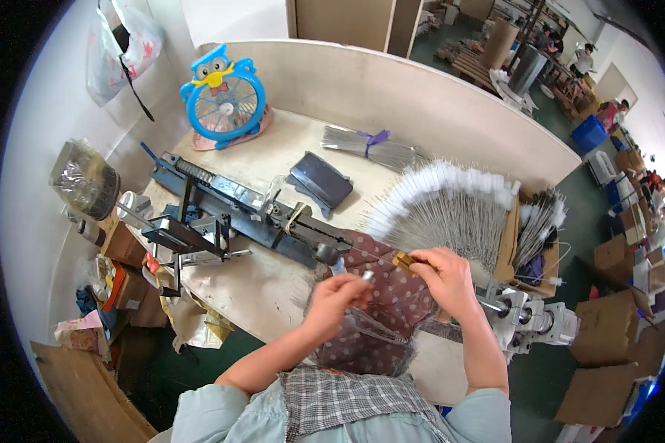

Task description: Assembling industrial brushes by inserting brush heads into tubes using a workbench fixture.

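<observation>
My right hand (445, 279) pinches a small brass-coloured block (404, 261) between thumb and fingers. A thin wire seems to run left from the block toward the long black metal fixture (273, 214) that lies slantwise across the table. My left hand (332, 304) is closed just below the fixture's near end, beside its round black knob (326, 255). A small whitish piece (367, 275) shows at its fingertips, too small to name. Under both hands lies a brown polka-dot cloth (369, 314) with a loose bunch of thin wires (377, 328) on it.
A large fan of thin wires with white tips (451, 207) lies behind my right hand. Farther back are a tied wire bundle (369, 144), a dark pouch (321, 182) and a blue owl-shaped fan (225, 103). A metal machine (532, 317) stands at right; cardboard boxes (606, 325) lie beyond.
</observation>
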### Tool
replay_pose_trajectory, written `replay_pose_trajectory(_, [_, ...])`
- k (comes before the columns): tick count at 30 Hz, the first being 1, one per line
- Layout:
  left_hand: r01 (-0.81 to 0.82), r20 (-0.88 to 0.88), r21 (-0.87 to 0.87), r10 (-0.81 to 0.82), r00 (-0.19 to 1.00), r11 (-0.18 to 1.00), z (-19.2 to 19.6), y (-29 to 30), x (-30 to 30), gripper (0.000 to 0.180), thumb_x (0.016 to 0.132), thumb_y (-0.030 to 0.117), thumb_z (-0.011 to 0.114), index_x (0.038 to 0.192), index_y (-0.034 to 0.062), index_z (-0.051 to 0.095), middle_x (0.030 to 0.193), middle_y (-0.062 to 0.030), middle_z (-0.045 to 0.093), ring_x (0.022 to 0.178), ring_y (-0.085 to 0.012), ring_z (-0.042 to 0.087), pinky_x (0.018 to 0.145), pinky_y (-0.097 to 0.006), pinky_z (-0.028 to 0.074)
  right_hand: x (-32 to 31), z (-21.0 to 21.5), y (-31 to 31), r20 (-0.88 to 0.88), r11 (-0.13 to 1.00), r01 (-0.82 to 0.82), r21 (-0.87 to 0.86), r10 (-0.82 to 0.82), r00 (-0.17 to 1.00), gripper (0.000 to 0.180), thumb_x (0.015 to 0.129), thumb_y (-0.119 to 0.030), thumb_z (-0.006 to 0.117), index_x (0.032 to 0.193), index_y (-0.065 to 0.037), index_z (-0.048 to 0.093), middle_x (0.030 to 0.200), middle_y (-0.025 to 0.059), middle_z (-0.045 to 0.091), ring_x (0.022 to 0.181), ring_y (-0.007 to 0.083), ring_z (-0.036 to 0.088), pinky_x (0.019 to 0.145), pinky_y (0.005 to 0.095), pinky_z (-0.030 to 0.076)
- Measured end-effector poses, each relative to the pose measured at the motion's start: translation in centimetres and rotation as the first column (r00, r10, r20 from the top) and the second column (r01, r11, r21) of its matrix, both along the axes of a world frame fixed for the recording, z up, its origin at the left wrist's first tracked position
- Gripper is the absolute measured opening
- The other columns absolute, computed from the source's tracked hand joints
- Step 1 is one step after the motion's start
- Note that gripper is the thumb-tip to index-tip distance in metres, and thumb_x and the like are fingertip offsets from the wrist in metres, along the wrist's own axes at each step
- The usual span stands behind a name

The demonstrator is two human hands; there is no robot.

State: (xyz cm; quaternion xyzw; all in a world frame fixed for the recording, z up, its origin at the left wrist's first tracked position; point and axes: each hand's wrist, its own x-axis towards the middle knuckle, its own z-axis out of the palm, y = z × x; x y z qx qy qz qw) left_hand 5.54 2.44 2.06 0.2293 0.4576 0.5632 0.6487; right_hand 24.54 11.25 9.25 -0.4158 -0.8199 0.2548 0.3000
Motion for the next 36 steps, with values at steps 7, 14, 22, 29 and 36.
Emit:
replay_pose_trajectory(7, [0.092,-0.119,0.142,-0.075,0.99,0.986,-1.3,3.3,4.6,0.023,0.093,0.022,0.055,0.098,0.0006,0.061,0.083,-0.0013,0.06,0.068,-0.0072,0.052,0.061,-0.023,0.043,3.7,-1.9,-1.2,-0.093,0.986,0.108,-0.129,-0.12,0.988,0.016,0.074,-0.008,0.067,0.09,-0.003,0.068,0.08,0.0113,0.065,0.067,0.0231,0.061,0.062,0.0319,0.046])
replay_pose_trajectory(14, [0.148,-0.22,0.186,-0.106,0.97,0.971,-2.0,3.7,5.3,0.024,0.092,0.023,0.056,0.098,-0.0001,0.061,0.082,-0.0004,0.06,0.069,-0.0063,0.051,0.062,-0.022,0.043,4.2,-2.7,-1.3,-0.149,0.982,0.081,-0.171,-0.107,0.983,0.015,0.072,-0.005,0.067,0.087,-0.002,0.067,0.073,0.0094,0.062,0.063,0.0215,0.058,0.058,0.0293,0.044])
replay_pose_trajectory(22, [-0.198,-0.045,0.028,0.199,0.979,0.98,-0.3,2.7,3.3,0.018,0.092,0.021,0.056,0.095,0.0034,0.059,0.079,-0.0031,0.061,0.064,-0.0094,0.053,0.058,-0.023,0.043,2.7,-1.0,-1.4,0.075,0.945,-0.071,0.32,0.05,0.996,0.015,0.07,-0.012,0.071,0.083,-0.008,0.065,0.075,0.0044,0.062,0.072,0.0229,0.057,0.065,0.034,0.044])
replay_pose_trajectory(29, [-0.153,0.096,-0.064,0.159,0.983,0.986,0.9,3.1,2.8,0.016,0.093,0.021,0.054,0.093,0.0061,0.057,0.072,-0.0018,0.059,0.059,-0.01,0.052,0.056,-0.022,0.042,-4.1,-2.1,1.1,0.173,0.898,0.07,0.434,-0.159,0.972,0.015,0.072,-0.016,0.069,0.085,-0.008,0.066,0.075,0.0054,0.062,0.076,0.0241,0.057,0.066,0.0348,0.045])
replay_pose_trajectory(36, [-0.055,0.026,-0.038,0.056,0.998,0.998,0.8,2.6,2.1,0.024,0.095,0.028,0.05,0.096,0.0047,0.055,0.069,-0.0031,0.059,0.053,-0.0093,0.052,0.051,-0.021,0.041,-3.9,-1.4,0.7,0.173,0.996,0.034,0.079,-0.047,0.984,0.016,0.08,-0.022,0.062,0.084,-0.008,0.068,0.075,0.0074,0.062,0.078,0.0268,0.058,0.068,0.0376,0.047])
